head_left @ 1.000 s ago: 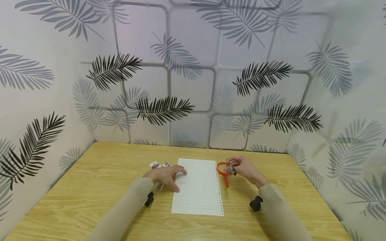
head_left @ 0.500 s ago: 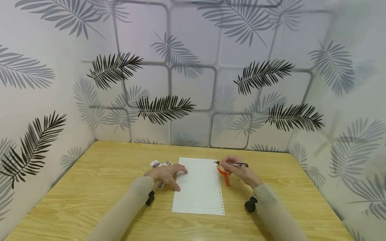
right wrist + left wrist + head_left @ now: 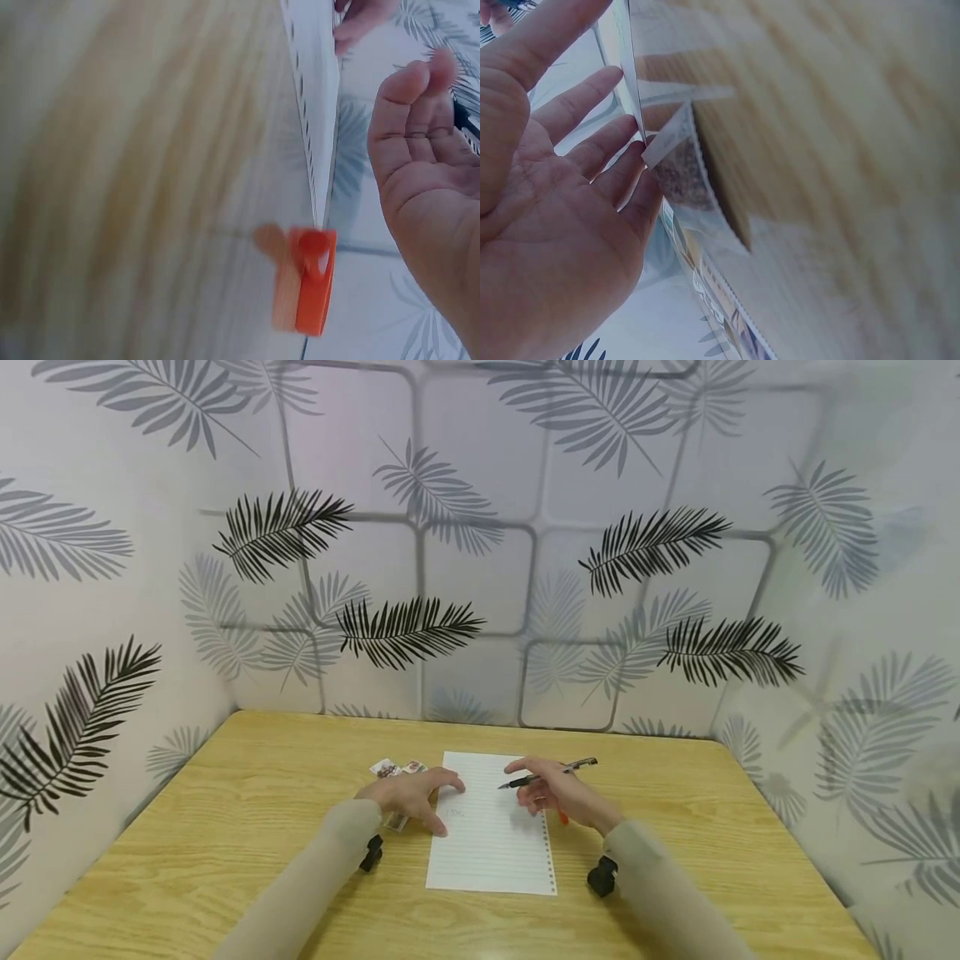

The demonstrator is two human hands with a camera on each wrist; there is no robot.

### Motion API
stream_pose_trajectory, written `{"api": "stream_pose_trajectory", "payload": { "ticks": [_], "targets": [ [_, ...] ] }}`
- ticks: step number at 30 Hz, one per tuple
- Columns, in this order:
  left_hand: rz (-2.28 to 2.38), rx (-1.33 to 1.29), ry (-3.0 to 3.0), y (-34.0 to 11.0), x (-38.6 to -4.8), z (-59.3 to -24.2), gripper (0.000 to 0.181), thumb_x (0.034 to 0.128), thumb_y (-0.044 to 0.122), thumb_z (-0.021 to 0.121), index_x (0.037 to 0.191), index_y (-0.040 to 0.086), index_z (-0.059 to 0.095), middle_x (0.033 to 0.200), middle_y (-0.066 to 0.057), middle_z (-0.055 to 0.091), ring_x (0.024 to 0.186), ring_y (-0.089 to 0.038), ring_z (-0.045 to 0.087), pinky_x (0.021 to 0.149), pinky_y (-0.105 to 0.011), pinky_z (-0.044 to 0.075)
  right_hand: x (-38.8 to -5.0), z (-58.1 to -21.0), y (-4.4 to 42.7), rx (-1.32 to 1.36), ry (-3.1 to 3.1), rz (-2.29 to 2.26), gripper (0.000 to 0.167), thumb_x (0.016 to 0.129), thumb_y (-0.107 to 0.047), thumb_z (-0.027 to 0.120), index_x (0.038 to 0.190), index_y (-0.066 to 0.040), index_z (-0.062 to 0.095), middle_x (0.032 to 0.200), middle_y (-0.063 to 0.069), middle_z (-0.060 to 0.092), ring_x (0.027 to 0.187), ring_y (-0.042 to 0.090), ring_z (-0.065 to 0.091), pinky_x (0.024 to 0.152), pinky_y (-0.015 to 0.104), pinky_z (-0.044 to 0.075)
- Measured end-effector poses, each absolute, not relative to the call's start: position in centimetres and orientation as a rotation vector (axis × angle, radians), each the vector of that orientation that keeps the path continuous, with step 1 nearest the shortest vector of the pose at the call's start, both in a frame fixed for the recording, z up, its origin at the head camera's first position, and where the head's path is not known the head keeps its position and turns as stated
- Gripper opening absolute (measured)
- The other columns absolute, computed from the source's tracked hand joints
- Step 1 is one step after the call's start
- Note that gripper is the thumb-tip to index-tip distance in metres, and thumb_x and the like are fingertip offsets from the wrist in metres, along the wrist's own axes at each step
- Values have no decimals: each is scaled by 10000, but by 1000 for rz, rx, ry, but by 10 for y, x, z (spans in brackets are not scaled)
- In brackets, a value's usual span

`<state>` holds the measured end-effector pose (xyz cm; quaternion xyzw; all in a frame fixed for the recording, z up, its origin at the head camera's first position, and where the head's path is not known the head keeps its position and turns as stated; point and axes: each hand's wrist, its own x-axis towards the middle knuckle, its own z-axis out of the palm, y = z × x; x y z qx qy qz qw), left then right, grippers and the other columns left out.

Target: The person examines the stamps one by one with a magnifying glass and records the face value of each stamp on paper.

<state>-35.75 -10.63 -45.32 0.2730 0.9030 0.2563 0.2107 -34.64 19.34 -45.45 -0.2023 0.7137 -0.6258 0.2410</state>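
The tabletop (image 3: 150, 852) is yellowish wood with visible grain; its far edge runs along the foot of a pale back wall (image 3: 472, 577). The wall bears rounded grey square outlines (image 3: 535, 581), four black fronds (image 3: 412, 633) and several grey fronds (image 3: 435, 497). The left side wall (image 3: 45, 610) and right side wall (image 3: 907, 618) carry similar leaf prints.

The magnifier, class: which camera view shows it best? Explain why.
The right wrist view: the magnifier lies unblocked there, though seen nearly edge-on. In the head view, the right hand hides most of it, leaving small orange bits. The left wrist view does not show it.
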Motion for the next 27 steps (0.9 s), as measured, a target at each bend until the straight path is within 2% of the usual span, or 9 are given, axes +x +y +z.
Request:
{"api": "stream_pose_trajectory", "payload": {
  "ticks": [3,5,9,12,15,19,23,25,27],
  "targets": [
    [702,747,2513,-107,-358,-454,725,758,298,854,1394,258,507,1609,-56,267,1495,-309,207,1173,-550,228,-345,-455,180,-524,1906,-1696,549,1083,-353,278,1391,75,429,978,42,710,850,122,666,783,280,546],
    [701,749,2513,-107,-357,-454,722,758,298,854,1391,257,508,1610,-59,265,1494,-309,209,1172,-550,231,-343,-455,172,-486,1925,-1690,534,1073,-358,320,1344,73,482,1016,47,721,897,132,685,825,289,550],
    [719,750,2506,-107,-357,-453,724,754,292,858,1387,252,511,1609,-60,265,1487,-310,225,1169,-550,236,-343,-456,157,-381,2011,-1710,418,1033,-395,466,1110,-12,616,857,4,695,769,109,653,775,275,551],
    [727,753,2498,-107,-357,-453,725,755,296,856,1390,252,509,1608,-56,268,1491,-310,216,1172,-553,228,-343,-457,150,-341,2057,-1745,300,1021,-341,514,969,-63,614,740,-11,625,673,95,583,704,250,533],
    [731,755,2496,-107,-357,-451,719,758,299,853,1389,252,510,1610,-58,266,1493,-312,208,1170,-564,222,-344,-455,146,-368,2043,-1759,336,1041,-281,454,1067,24,592,750,-4,645,689,95,599,694,245,525],
    [744,757,2484,-106,-355,-451,717,769,287,846,1397,242,503,1614,-63,251,1494,-315,203,1167,-569,225,-342,-458,142,-378,2025,-1698,383,1039,-279,384,1116,38,584,825,15,714,753,113,659,709,259,529],
    [762,756,2466,-106,-354,-451,717,778,261,841,1406,221,497,1618,-70,240,1499,-313,187,1171,-560,222,-341,-463,136,-364,2101,-1640,341,1030,-253,410,1012,3,634,728,-4,636,647,100,554,628,244,460],
    [762,752,2465,-106,-354,-450,710,782,254,838,1404,219,498,1618,-71,240,1501,-310,181,1173,-557,221,-340,-463,133,-358,2140,-1646,335,1033,-239,439,1047,28,642,686,6,569,607,109,467,599,244,405],
    [757,747,2472,-106,-354,-449,706,781,254,838,1401,226,501,1619,-64,240,1503,-305,178,1176,-553,218,-340,-463,129,-344,2177,-1642,319,1025,-228,473,1092,42,629,694,12,568,609,111,467,600,246,396]
  ]
}}
